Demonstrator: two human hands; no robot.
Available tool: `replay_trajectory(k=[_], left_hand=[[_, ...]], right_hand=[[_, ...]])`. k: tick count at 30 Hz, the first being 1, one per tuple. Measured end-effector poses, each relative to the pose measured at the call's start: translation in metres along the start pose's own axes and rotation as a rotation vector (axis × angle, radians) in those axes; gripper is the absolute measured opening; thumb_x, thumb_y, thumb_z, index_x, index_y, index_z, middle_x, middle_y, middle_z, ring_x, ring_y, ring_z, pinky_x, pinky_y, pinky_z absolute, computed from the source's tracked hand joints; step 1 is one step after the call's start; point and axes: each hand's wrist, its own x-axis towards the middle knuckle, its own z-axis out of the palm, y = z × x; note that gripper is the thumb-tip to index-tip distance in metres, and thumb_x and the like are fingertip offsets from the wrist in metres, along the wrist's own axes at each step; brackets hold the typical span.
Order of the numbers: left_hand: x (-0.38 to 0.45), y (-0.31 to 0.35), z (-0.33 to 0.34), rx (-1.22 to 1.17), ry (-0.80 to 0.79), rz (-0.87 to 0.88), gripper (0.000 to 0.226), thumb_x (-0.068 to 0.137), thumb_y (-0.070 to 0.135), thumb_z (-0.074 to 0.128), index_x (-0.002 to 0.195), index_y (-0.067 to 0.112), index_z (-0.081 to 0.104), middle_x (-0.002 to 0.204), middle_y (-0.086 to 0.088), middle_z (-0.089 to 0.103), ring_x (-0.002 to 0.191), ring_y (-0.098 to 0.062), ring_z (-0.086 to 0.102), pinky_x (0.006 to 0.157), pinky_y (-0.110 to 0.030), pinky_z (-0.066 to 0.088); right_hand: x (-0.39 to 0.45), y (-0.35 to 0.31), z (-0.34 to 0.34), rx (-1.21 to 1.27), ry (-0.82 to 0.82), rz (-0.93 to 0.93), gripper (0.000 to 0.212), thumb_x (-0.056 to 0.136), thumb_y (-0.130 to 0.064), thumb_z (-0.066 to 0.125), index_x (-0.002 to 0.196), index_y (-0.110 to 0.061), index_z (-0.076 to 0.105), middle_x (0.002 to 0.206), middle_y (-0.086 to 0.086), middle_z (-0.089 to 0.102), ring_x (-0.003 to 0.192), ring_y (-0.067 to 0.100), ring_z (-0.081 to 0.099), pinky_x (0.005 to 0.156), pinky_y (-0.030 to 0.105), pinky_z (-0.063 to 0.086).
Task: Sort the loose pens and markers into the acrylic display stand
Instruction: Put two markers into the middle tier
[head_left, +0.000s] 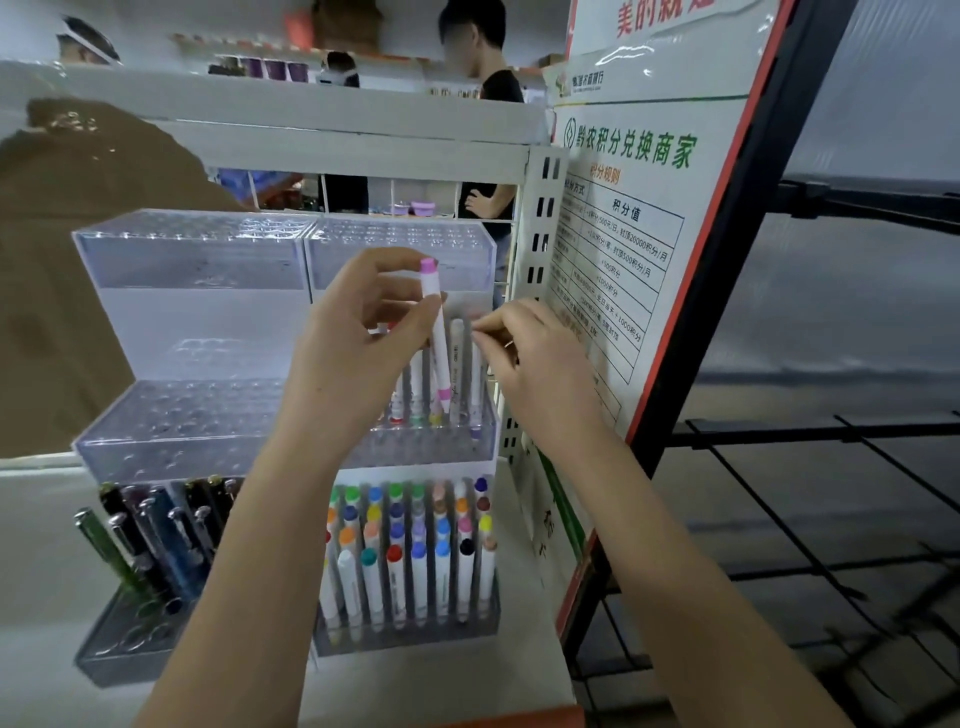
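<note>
The acrylic display stand (208, 415) was seen in the head view on a pale table (47, 545), stepped in three tiers and split into a left and a right column. In its right column, the near tier was packed with upright markers (415, 551) showing caps of many colours; the near tier on the left held dark pens (156, 530), leaning. The far top tier appeared unfilled.

A pink-capped marker (436, 332) was pinched in the fingers of the left hand (358, 343), thumb and forefinger closed on its upper barrel just under the cap. Its long axis ran almost upright, slightly tilted, with the pink tip pointing down at the middle tier on the right, where a few markers (457, 374) already stood in the back row. The tip was close above the holes there, though whether it had entered one could not be told.

The right hand (535, 369) was held just to the right, its fingers curled and pinching the top of a standing white marker, apparently to steady it. The left hand was judged the nearer to the open hole, so a short, straight lowering along the marker's axis was what the placement seemed to call for.

A printed sign (623, 218) leaned at the right against a dark metal frame (727, 260).
</note>
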Motion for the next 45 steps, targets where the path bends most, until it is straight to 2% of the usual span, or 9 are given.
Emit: replay_trajectory(k=[5, 9, 13, 20, 24, 29, 34, 41, 45], left_hand=[[-0.001, -0.002, -0.003, 0.001, -0.004, 0.001, 0.021, 0.088, 0.015, 0.061, 0.102, 0.030, 0.058, 0.091, 0.002, 0.066, 0.081, -0.011, 0.064, 0.081, -0.044, 0.055], [0.002, -0.001, -0.003, -0.001, -0.001, 0.016, 0.024, 0.086, 0.014, 0.063, 0.098, 0.035, 0.058, 0.088, 0.008, 0.064, 0.081, -0.010, 0.063, 0.080, -0.044, 0.055], [0.005, 0.001, 0.005, 0.019, -0.019, 0.060, 0.026, 0.086, 0.012, 0.062, 0.098, 0.035, 0.057, 0.086, 0.013, 0.062, 0.079, -0.002, 0.063, 0.073, -0.022, 0.054], [0.000, -0.024, -0.001, 0.285, -0.139, 0.056, 0.020, 0.087, 0.016, 0.060, 0.102, 0.029, 0.060, 0.088, 0.020, 0.062, 0.085, 0.006, 0.058, 0.070, -0.005, 0.045], [-0.010, -0.041, -0.011, 0.577, -0.269, 0.068, 0.017, 0.089, 0.020, 0.058, 0.104, 0.024, 0.064, 0.094, 0.017, 0.059, 0.078, 0.003, 0.056, 0.066, 0.000, 0.040], [-0.014, -0.049, -0.018, 0.729, -0.296, 0.124, 0.016, 0.089, 0.024, 0.057, 0.103, 0.022, 0.066, 0.098, 0.010, 0.062, 0.081, -0.009, 0.056, 0.071, -0.016, 0.044], [-0.012, -0.052, -0.017, 0.736, -0.289, 0.133, 0.016, 0.090, 0.024, 0.057, 0.102, 0.021, 0.066, 0.100, 0.008, 0.063, 0.082, -0.010, 0.057, 0.073, -0.023, 0.047], [-0.012, -0.059, -0.017, 0.749, -0.269, 0.147, 0.016, 0.090, 0.026, 0.056, 0.103, 0.023, 0.066, 0.099, 0.013, 0.061, 0.080, -0.002, 0.050, 0.067, -0.006, 0.032], [-0.014, -0.060, -0.018, 0.778, -0.268, 0.234, 0.013, 0.088, 0.023, 0.059, 0.097, 0.020, 0.067, 0.094, 0.006, 0.065, 0.078, -0.005, 0.052, 0.070, -0.023, 0.049]], right_hand=[[-0.002, -0.003, -0.003, 0.042, 0.030, 0.043, 0.006, 0.087, -0.013, 0.063, 0.089, -0.008, 0.066, 0.088, -0.002, 0.061, 0.075, 0.005, 0.051, 0.067, 0.010, 0.041], [0.003, -0.020, -0.020, 0.361, -0.050, 0.149, 0.022, 0.085, -0.020, 0.066, 0.107, -0.017, 0.061, 0.097, -0.009, 0.061, 0.085, 0.002, 0.059, 0.076, 0.015, 0.049], [0.006, -0.036, -0.020, 0.535, -0.109, 0.145, 0.032, 0.084, -0.014, 0.067, 0.110, -0.025, 0.053, 0.093, -0.007, 0.063, 0.086, 0.004, 0.062, 0.077, 0.020, 0.052], [0.002, -0.023, -0.009, 0.360, 0.027, 0.078, 0.051, 0.085, -0.008, 0.067, 0.123, -0.032, 0.044, 0.086, -0.014, 0.060, 0.081, 0.000, 0.062, 0.078, 0.016, 0.051], [0.003, -0.016, -0.005, 0.321, 0.085, 0.078, 0.044, 0.085, -0.012, 0.067, 0.123, -0.025, 0.049, 0.082, -0.016, 0.061, 0.081, -0.001, 0.061, 0.081, 0.014, 0.049], [0.001, -0.014, 0.003, 0.311, 0.094, 0.076, 0.038, 0.086, -0.017, 0.066, 0.118, -0.029, 0.050, 0.089, -0.015, 0.059, 0.088, -0.002, 0.058, 0.082, 0.010, 0.044], [-0.003, -0.006, 0.021, 0.113, 0.106, -0.044, 0.011, 0.084, -0.018, 0.066, 0.093, -0.011, 0.065, 0.092, -0.004, 0.063, 0.093, 0.015, 0.055, 0.086, 0.007, 0.031], [-0.007, 0.000, 0.024, 0.034, 0.160, -0.091, 0.022, 0.087, -0.027, 0.056, 0.090, -0.007, 0.066, 0.092, 0.003, 0.064, 0.095, 0.014, 0.053, 0.089, 0.014, 0.033], [-0.011, 0.000, 0.026, 0.054, 0.140, -0.072, 0.023, 0.088, -0.026, 0.055, 0.098, -0.008, 0.065, 0.098, 0.003, 0.063, 0.100, 0.010, 0.048, 0.093, 0.008, 0.028]])
